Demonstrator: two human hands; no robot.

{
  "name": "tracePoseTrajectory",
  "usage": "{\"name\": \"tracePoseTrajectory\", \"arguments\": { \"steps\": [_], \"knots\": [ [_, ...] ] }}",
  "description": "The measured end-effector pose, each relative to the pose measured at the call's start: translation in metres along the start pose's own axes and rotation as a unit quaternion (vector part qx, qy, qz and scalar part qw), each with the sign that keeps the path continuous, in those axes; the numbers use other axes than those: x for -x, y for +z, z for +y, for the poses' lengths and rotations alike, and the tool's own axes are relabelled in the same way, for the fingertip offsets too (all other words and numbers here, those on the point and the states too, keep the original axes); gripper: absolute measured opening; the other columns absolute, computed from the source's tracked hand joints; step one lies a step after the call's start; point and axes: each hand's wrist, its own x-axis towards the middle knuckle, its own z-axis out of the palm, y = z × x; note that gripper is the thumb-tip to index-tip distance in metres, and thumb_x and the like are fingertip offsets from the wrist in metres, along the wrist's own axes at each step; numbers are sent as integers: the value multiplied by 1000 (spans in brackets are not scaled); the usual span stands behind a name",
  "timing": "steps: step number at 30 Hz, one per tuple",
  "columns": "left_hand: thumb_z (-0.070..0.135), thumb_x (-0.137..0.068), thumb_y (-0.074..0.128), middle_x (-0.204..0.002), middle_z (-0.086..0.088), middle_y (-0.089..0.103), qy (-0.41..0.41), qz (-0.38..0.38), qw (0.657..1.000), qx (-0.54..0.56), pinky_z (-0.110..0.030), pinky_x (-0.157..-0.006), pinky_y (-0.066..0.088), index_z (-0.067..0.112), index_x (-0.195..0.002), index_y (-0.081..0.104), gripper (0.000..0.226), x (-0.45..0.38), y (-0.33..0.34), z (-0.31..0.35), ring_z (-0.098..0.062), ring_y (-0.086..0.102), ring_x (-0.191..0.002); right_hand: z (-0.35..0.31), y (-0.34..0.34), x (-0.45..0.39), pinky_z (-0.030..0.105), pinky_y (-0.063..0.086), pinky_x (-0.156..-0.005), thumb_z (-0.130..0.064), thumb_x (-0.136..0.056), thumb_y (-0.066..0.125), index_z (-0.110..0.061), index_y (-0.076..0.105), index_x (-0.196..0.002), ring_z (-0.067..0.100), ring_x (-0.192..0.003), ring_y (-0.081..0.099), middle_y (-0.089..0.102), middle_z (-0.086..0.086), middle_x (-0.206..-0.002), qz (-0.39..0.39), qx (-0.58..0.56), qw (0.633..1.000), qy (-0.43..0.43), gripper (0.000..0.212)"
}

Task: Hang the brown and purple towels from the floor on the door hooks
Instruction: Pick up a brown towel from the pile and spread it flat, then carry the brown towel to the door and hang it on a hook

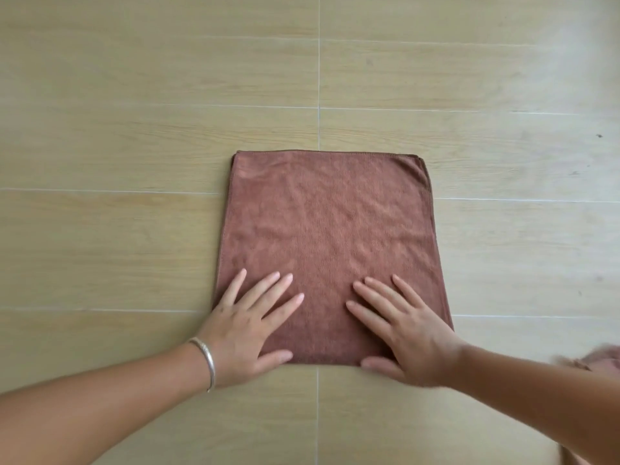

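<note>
A brown towel [327,229] lies flat on the floor as a folded square in the middle of the view. My left hand [248,325] rests flat on its near left corner with fingers spread and straight; a silver bangle is on that wrist. My right hand [402,327] presses flat on the near right part, fingers straight, thumb at the towel's near edge. No purple towel and no door hooks are in view.
The floor [134,129] is light wood-look tile with pale grout lines. A blurred pinkish-brown shape [600,359] shows at the right edge beside my right forearm; I cannot tell what it is.
</note>
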Motion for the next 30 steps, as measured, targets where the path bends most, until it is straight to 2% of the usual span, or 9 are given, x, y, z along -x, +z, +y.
{"name": "tracePoseTrajectory", "arguments": {
  "steps": [3, 6, 9, 13, 15, 17, 19, 21, 30],
  "knots": [
    [67, -83, 43, -159, -9, 20, 13, 2, 1000, -16, -58, -110, 23, 18, -150, 28, 85, 25, 12, 2, -25, 20, -146, 0, 21, 28, 57, 18, -112, -71, -91, 33, -20, 29, -151, 32, -146, 17, 21, 13, -158, 12, 52, 997, -62, 79],
    [55, -87, 39, -156, -9, 27, -1, 3, 999, -35, -56, -109, 32, 12, -147, 34, 74, 37, 16, -3, -24, 30, -142, 2, 27, 35, 57, 24, -110, -61, -95, 38, -23, 33, -149, 33, -144, 24, 26, 12, -156, 42, 64, 996, -47, 67],
    [42, -87, 37, -155, -9, 29, -31, -3, 999, -32, -54, -108, 35, 8, -145, 37, 67, 43, 17, 0, -24, 33, -141, -8, 30, 42, 58, 30, -108, -53, -97, 37, -24, 39, -147, 33, -141, 30, 31, 10, -155, 59, 44, 997, 3, 58],
    [31, -89, 36, -153, -8, 33, -82, -4, 997, 1, -52, -108, 36, 7, -145, 38, 61, 49, 9, 14, -24, 37, -139, -24, 17, 51, 57, 35, -107, -42, -99, 37, -25, 44, -144, 33, -137, 38, 38, 10, -152, 36, 40, 995, 82, 49],
    [27, -93, 45, -154, -6, 31, -106, -15, 994, 14, -49, -110, 33, 8, -146, 36, 56, 51, 1, 20, -22, 35, -140, -33, 8, 54, 57, 32, -109, -36, -98, 42, -24, 43, -144, 33, -138, 37, 37, 11, -152, 6, 42, 992, 121, 47],
    [30, -98, 45, -158, -1, 21, -137, -57, 989, 21, -44, -115, 22, 13, -150, 27, 58, 54, -9, 20, -17, 25, -144, -42, -4, 57, 55, 21, -115, -34, -101, 41, -26, 36, -147, 31, -144, 25, 29, 10, -156, -32, 22, 983, 177, 48],
    [36, -100, 36, -161, 3, 12, -157, -92, 983, 17, -39, -117, 13, 17, -152, 18, 59, 57, -27, 19, -13, 15, -146, -49, -21, 61, 52, 7, -118, -32, -102, 33, -27, 24, -151, 28, -148, 8, 15, 7, -161, -84, 22, 973, 216, 50],
    [37, -100, 32, -161, 5, 11, -171, -100, 980, 18, -38, -117, 12, 18, -152, 17, 57, 60, -48, 21, -13, 12, -147, -57, -41, 64, 51, 1, -118, -24, -101, 29, -25, 20, -152, 27, -148, -1, 11, 6, -161, -107, 37, 969, 219, 52],
    [37, -100, 38, -155, 10, 29, -202, -75, 976, 40, -34, -115, 18, 25, -144, 40, 45, 84, -207, 7, -10, 21, -144, -52, -210, 80, 50, 0, -118, -25, -102, 35, -25, 42, -139, 24, -148, 5, 28, 2, -155, -75, 22, 973, 218, 38]
  ]
}}
